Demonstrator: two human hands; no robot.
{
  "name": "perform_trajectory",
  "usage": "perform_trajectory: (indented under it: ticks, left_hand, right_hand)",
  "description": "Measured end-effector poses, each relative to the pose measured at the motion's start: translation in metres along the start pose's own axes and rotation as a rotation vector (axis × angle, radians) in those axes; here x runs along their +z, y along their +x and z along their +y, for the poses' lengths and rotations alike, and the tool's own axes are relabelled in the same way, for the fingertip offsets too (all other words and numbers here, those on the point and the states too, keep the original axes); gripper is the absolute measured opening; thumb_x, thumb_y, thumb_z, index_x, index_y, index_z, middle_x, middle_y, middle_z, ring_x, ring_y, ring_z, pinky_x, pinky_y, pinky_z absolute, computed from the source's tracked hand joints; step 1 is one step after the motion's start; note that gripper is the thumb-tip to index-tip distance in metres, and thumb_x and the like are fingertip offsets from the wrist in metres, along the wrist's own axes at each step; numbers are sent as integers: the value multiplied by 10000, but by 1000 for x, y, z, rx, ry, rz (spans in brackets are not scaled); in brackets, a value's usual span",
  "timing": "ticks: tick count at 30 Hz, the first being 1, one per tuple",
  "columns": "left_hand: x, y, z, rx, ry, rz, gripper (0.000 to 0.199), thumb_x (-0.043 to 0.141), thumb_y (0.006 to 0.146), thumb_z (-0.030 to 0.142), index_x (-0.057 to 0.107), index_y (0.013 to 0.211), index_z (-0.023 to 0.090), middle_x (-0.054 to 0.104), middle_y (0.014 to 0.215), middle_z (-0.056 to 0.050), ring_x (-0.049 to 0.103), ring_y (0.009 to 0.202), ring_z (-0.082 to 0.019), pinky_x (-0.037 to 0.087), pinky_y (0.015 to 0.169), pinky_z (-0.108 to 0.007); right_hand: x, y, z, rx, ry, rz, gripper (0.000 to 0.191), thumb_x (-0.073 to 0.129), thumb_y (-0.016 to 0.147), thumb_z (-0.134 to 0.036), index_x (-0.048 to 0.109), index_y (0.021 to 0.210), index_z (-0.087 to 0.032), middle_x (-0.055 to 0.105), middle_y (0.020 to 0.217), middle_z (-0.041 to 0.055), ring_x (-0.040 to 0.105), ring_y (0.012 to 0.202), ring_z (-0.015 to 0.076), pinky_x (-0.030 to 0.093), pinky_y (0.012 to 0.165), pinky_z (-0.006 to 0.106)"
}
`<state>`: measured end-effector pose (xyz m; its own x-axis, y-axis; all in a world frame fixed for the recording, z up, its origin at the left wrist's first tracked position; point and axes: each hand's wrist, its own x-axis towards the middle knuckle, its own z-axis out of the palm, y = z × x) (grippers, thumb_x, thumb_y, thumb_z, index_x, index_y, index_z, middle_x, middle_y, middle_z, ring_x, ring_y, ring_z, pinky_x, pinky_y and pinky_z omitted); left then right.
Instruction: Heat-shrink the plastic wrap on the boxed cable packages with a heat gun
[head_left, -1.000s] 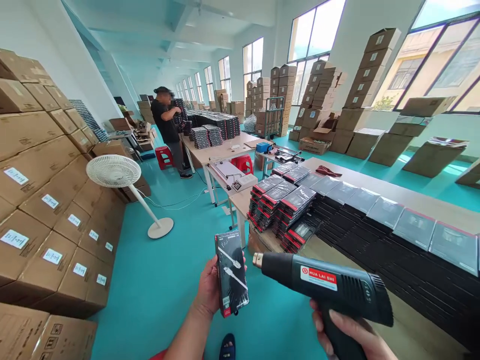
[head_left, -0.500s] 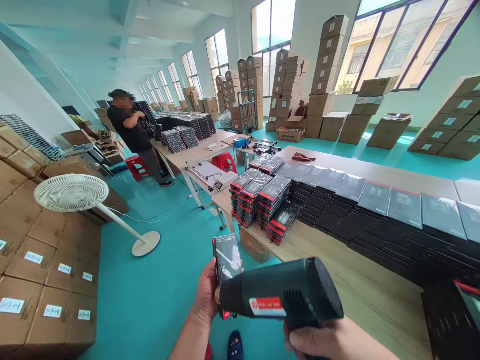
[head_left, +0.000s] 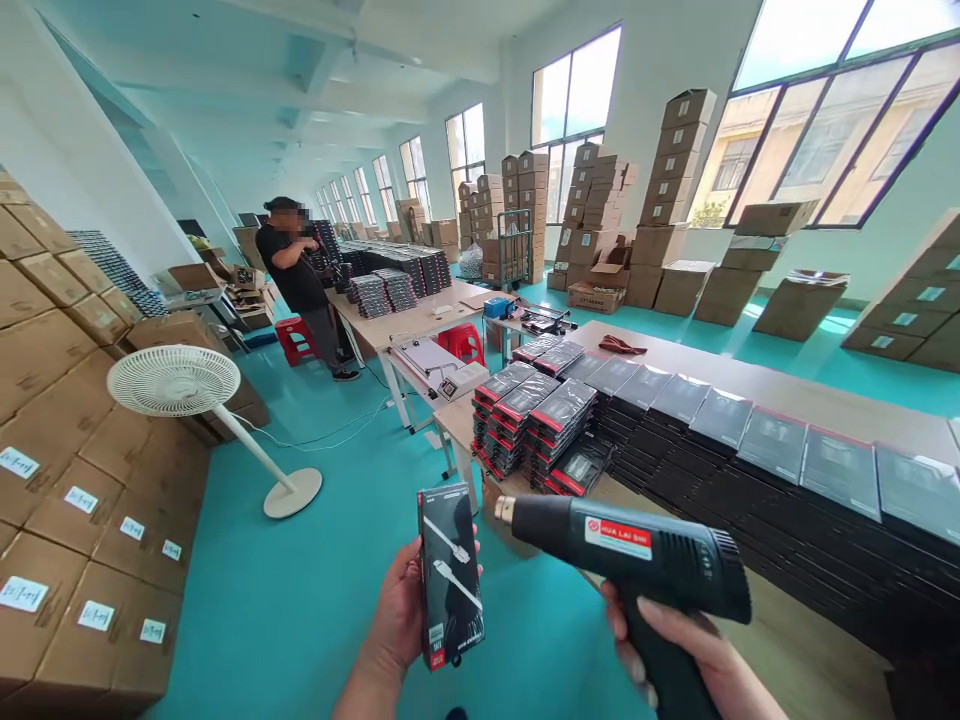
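My left hand (head_left: 401,610) is closed around a slim black and red cable box (head_left: 452,575), held upright with its front facing me. Two white cable plugs are printed on that front, and the surface is glossy. My right hand (head_left: 675,640) grips the handle of a dark heat gun (head_left: 622,540) with a red and white label. Its metal nozzle points left, a little above and to the right of the box and apart from it. Stacks of similar wrapped boxes (head_left: 559,405) stand on the table just beyond the gun.
Long rows of flat black boxes (head_left: 720,420) cover much of the table (head_left: 817,375) on the right. A white fan (head_left: 176,380) and stacked cartons (head_left: 75,500) stand at left. A person (head_left: 292,270) in black works at a farther table.
The heat gun has moved right, off the box, and its nozzle has risen. The box now shows its front more fully. My view has shifted slightly.
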<state>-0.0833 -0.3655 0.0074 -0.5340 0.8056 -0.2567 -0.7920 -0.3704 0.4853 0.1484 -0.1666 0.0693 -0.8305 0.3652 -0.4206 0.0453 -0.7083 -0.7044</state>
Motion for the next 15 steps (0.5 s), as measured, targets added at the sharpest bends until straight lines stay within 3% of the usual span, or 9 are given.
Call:
perform_trajectory:
  ticks: [4,9,13,15]
  left_hand:
    - [-6,-1,-3,-54,32,-31,432,534,850,333,712,1162,93,740,1164,-161,712,1018,-329,532,930,-447]
    - [-11,2,-8,-121,96,2,434,542,809,353,737,1075,70,775,1002,-168,728,916,-326,536,877,-445]
    - [-6,3,-10,-135,141,105,373,539,821,346,754,941,66,776,869,-160,729,788,-288,549,782,-392]
    - [-3,4,-10,-131,128,168,309,550,829,333,745,800,95,754,717,-120,711,673,-259,548,710,-373]
  right_hand:
    - [-11,10,-8,13,110,-19,340,791,762,-391,741,981,-136,678,757,26,575,565,107,456,458,196]
    - [-5,15,-14,25,79,-28,311,778,778,-373,739,974,-135,677,761,27,585,578,114,465,462,198]
    - [9,13,-17,32,-73,-50,355,760,767,-433,725,993,-161,685,791,34,585,589,125,442,467,207]
    - [16,5,-19,40,-279,-113,341,753,738,-457,738,923,-172,687,734,36,580,569,143,437,479,231]
